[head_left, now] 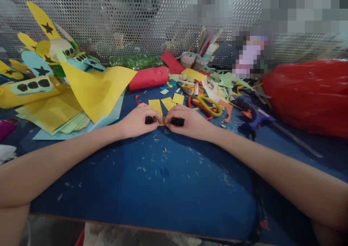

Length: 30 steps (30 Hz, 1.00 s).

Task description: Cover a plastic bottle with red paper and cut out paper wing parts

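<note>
My left hand (138, 121) and my right hand (187, 122) meet at the middle of the blue table (163, 177). Both are closed, fingertips pinched together on a small yellow paper piece (161, 123) with something dark beneath each hand. Just beyond my fingers lie three small yellow paper rectangles (168, 102). Scissors with yellow and red handles (206, 106) lie right behind my right hand.
Stacked yellow and green paper sheets (81, 97) lie at the left, with paper aeroplane models (40, 57) behind. A red paper roll (149, 78), a green bottle (136, 61), paper scraps (228, 81), a blue glue gun (252, 117) and a red plastic bag (310, 93) lie around. Perforated metal mesh (136, 17) stands behind.
</note>
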Tool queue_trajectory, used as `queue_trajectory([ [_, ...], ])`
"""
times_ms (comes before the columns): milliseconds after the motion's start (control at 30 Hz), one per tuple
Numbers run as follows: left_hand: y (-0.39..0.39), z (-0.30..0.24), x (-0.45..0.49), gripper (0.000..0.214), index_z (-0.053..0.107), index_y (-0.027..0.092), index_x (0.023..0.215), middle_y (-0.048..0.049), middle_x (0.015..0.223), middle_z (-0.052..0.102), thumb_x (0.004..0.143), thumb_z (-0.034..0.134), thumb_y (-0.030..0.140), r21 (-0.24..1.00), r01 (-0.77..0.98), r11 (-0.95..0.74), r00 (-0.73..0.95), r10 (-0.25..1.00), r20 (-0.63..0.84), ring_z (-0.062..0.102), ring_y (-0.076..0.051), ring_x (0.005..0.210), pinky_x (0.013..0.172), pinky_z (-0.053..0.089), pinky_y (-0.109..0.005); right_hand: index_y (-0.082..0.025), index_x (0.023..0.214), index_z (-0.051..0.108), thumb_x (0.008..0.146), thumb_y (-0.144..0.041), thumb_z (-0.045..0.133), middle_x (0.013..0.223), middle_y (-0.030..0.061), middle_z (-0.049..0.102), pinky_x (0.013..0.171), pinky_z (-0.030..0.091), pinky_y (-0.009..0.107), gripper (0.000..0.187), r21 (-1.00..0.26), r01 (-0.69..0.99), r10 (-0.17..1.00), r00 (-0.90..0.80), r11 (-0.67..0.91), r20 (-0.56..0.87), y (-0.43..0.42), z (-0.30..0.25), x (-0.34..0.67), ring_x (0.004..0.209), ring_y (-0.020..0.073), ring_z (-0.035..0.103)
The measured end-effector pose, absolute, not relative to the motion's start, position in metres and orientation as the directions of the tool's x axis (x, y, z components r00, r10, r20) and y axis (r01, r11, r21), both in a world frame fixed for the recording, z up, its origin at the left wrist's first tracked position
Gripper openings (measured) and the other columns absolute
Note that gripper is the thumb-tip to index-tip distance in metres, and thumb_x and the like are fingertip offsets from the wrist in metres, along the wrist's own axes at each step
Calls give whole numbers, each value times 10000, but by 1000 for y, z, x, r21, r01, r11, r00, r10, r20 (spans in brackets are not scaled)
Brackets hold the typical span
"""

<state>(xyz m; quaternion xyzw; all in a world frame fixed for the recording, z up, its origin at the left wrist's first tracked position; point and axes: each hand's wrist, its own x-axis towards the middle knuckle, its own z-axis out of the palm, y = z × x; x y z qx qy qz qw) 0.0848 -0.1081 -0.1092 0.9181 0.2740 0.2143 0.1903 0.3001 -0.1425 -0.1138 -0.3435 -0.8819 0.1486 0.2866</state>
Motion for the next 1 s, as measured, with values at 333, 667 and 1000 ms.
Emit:
queue_trajectory([
  [333,-109,-108,85,114,678,226,791,18,812,700,754,589,164,456,440,-774,744,598,298,588,-173,849,878,413,-353,-183,799,632,817,-173,577,768,50,629,731,480,304,59,-422,533,679,-591,734,436,-143,-115,299,760,166,570],
  [667,-109,-107,84,128,696,225,783,6,839,713,751,588,165,471,452,-758,732,617,290,600,-177,861,869,433,-356,-213,809,600,861,-210,552,817,50,644,767,475,338,70,-349,511,619,-641,786,454,-143,-116,298,796,181,581],
  [1000,-110,-106,83,159,715,237,788,5,864,715,759,570,179,498,455,-738,720,634,282,611,-181,888,893,440,-365,-206,752,597,827,-209,567,706,30,569,679,453,312,81,-367,567,673,-577,738,463,-143,-118,299,709,169,531],
])
